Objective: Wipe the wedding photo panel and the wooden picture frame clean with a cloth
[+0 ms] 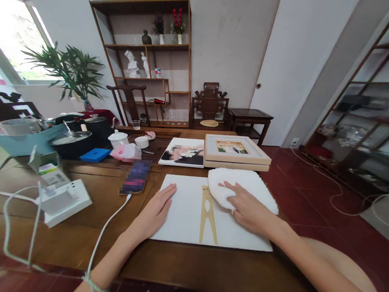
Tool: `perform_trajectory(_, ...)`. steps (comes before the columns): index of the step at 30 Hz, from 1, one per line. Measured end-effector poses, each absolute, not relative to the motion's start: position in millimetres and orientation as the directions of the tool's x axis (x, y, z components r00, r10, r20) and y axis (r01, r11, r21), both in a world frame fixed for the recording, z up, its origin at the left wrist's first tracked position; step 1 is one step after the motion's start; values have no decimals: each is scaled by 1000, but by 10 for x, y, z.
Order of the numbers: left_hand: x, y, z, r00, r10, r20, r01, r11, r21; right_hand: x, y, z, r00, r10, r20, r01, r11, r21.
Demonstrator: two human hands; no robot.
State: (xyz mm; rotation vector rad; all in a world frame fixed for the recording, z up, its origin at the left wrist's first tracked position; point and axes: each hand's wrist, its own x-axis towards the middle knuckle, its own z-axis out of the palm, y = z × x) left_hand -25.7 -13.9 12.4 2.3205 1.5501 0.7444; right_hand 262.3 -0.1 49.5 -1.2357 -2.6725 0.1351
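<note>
A white rectangular board (183, 217) lies flat on the wooden table in front of me. My left hand (157, 208) rests on the board's left edge, palm down with its fingers stretched out. On the board's right part lies a folded, fluffy white cloth (259, 188). My right hand (250, 208) is on top of this cloth, index finger extended and fingers apart, pressing on its surface. Between my hands is a tan clothespin shape (207, 217) on the board; whether it is printed or a loose piece I cannot tell. The cloth covers the board's upper right corner.
Behind the board lie a picture panel (183, 153) and stacked light-wood frames (238, 150). To the left are a phone (135, 177) on a white cable, an opened white box (69, 201), a blue box (94, 154) and dark pots (70, 143). The table's front edge is near me.
</note>
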Motion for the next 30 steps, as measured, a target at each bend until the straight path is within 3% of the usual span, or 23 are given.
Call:
perform_trajectory(7,-254,-142,107,317,901,295,780,-425,460,2816,-843,615,-601,799,22,769,585,-259)
perform_trajectory(12,-231,-149,125,333,902,273,791,-425,440,2871,-786,635,-598,801,-6,770,573,-280)
perform_trajectory(21,-228,-157,158,349,905,242,790,-423,443,2667,102,445,-601,768,219,739,639,-213)
perform_trajectory(27,-222,-143,133,323,911,254,790,-408,458,2687,-406,545,-620,783,47,767,618,-175)
perform_trajectory(30,-229,-138,116,331,904,269,785,-422,454,2766,-775,555,-624,781,26,754,610,-243)
